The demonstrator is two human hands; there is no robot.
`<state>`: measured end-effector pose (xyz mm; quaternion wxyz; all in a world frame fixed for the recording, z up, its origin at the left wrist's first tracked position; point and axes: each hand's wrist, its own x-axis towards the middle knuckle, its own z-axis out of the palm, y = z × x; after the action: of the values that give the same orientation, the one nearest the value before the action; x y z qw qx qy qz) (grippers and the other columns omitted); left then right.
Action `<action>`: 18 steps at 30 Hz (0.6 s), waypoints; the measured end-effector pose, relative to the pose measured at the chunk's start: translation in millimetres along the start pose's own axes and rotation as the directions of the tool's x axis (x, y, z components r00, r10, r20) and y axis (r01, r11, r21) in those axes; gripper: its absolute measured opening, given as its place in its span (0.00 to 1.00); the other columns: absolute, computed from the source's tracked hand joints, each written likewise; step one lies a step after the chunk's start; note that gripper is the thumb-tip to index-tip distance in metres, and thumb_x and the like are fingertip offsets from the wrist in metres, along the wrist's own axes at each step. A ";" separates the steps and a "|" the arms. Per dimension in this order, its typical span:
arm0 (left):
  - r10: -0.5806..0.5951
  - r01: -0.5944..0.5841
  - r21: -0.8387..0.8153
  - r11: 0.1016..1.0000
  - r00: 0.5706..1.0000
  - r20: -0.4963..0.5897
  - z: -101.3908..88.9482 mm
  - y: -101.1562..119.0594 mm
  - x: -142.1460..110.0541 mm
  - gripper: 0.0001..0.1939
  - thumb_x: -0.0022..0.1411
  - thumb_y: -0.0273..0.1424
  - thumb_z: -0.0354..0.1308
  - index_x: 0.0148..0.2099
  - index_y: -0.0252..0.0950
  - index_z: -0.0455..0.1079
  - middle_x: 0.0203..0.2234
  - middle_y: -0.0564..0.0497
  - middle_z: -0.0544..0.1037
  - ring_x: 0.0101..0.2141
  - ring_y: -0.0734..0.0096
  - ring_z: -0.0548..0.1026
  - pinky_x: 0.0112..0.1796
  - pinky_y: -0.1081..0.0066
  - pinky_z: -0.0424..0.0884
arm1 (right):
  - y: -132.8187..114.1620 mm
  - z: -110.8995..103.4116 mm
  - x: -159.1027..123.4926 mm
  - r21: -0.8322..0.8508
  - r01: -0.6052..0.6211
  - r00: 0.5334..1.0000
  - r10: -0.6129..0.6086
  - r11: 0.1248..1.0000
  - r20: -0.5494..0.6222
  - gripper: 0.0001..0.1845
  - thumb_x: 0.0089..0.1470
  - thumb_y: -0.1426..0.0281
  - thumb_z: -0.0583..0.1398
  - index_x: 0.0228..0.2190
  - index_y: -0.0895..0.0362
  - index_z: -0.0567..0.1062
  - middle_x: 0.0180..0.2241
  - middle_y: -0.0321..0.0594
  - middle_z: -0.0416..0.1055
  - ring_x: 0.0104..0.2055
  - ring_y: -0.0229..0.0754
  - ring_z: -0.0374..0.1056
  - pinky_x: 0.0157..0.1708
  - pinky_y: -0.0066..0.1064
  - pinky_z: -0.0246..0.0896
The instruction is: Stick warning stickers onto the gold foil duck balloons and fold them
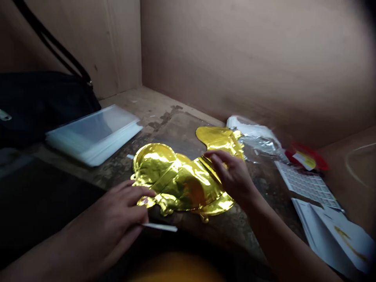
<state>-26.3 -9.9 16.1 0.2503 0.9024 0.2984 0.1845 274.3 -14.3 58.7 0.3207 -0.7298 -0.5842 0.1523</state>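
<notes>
A shiny gold foil balloon (182,180), flat and creased, lies across the work surface in front of me. My right hand (230,172) has its fingers closed on the foil near a fold on the right part. At the balloon's lower left edge is my left hand (126,209), with its fingertips against the foil. A thin white stick, perhaps a straw (161,226), pokes out to the right from under that hand's thumb and fingers. The exact grip on the stick is partly hidden.
A stack of clear plastic sleeves (96,135) lies at left, before a black bag (44,105). To the right are crumpled clear packaging (261,143), a red roll (307,158), a printed sheet (308,184) and white papers (331,231). Wooden panels (249,58) enclose the back.
</notes>
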 end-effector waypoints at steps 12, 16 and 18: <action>-0.525 0.680 -0.429 0.595 0.733 0.434 -20.6 20.8 -7.1 0.12 0.56 0.42 0.62 0.36 0.40 0.77 0.25 0.56 0.76 0.27 0.71 0.70 0.25 0.77 0.62 | -34.6 49.4 -96.7 0.438 -0.373 0.810 0.057 0.818 0.584 0.12 0.53 0.63 0.63 0.25 0.58 0.73 0.21 0.31 0.61 0.24 0.33 0.54 0.22 0.25 0.48; -0.516 0.674 -0.526 0.519 0.738 0.435 -15.0 10.8 -16.3 0.15 0.54 0.46 0.64 0.35 0.40 0.78 0.30 0.56 0.78 0.32 0.70 0.72 0.31 0.77 0.66 | -29.2 50.8 -102.2 0.487 -0.552 0.745 0.137 0.677 0.653 0.15 0.50 0.60 0.67 0.26 0.60 0.73 0.22 0.32 0.63 0.25 0.33 0.56 0.24 0.25 0.49; -0.518 0.683 -0.571 0.455 0.725 0.454 -10.0 9.3 -18.8 0.15 0.54 0.46 0.65 0.37 0.41 0.78 0.32 0.56 0.79 0.34 0.69 0.74 0.33 0.76 0.67 | -27.4 51.7 -105.0 0.475 -0.586 0.725 0.163 0.656 0.669 0.15 0.49 0.60 0.68 0.27 0.60 0.73 0.22 0.33 0.65 0.25 0.34 0.58 0.25 0.25 0.51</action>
<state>-41.1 -24.9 26.0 0.6549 0.5818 0.4749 0.0843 194.3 -96.1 21.7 0.3244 -0.5957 -0.3852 0.6258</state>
